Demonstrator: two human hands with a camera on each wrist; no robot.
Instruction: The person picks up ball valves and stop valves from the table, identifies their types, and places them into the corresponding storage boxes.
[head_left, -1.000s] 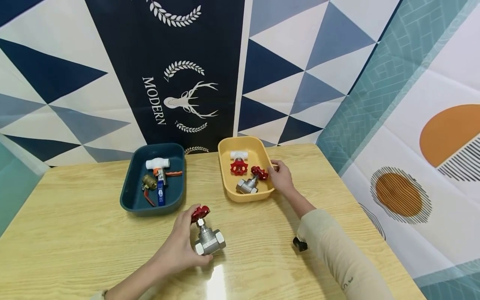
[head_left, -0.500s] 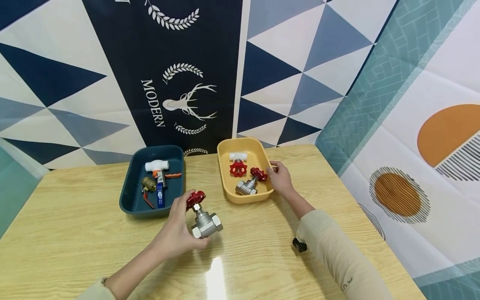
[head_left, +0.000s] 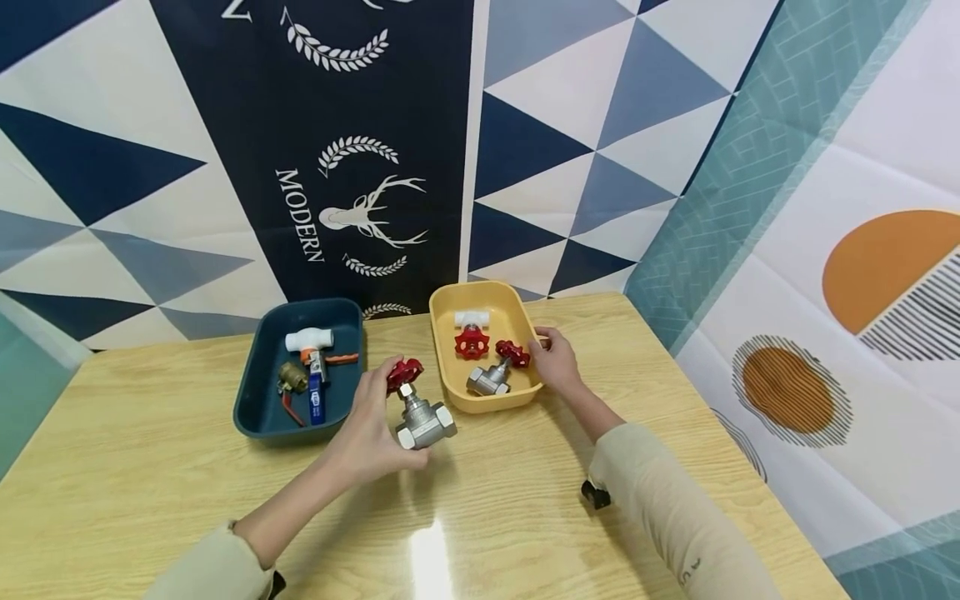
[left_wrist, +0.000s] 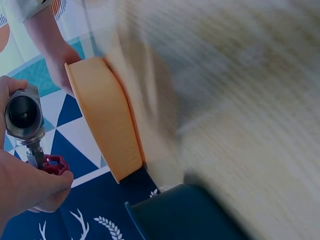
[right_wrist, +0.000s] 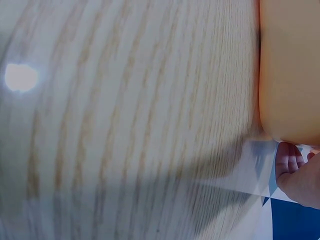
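My left hand (head_left: 369, 442) holds a metal gate valve (head_left: 426, 423) with a red handwheel, fingers at the wheel and thumb under the body. It is above the table, in front of the gap between two bins. In the left wrist view the valve's dark open port (left_wrist: 23, 114) faces the camera. My right hand (head_left: 557, 360) grips the right rim of the yellow bin (head_left: 491, 405); some fingers are hidden. Inside that bin lie a white valve with a red handwheel (head_left: 472, 342) and another metal gate valve (head_left: 489, 380).
A dark blue bin (head_left: 288, 435) stands at the left. It holds a white valve with an orange handle (head_left: 309, 339), a brass valve with a red lever (head_left: 292, 377) and a blue-handled valve (head_left: 317, 402). Patterned wall coverings rise behind and to the right of the wooden table (head_left: 150, 467).
My left hand has carried the gate valve forward, closer to the yellow bin. The right hand keeps its hold on the bin's rim. The head view has shifted slightly.
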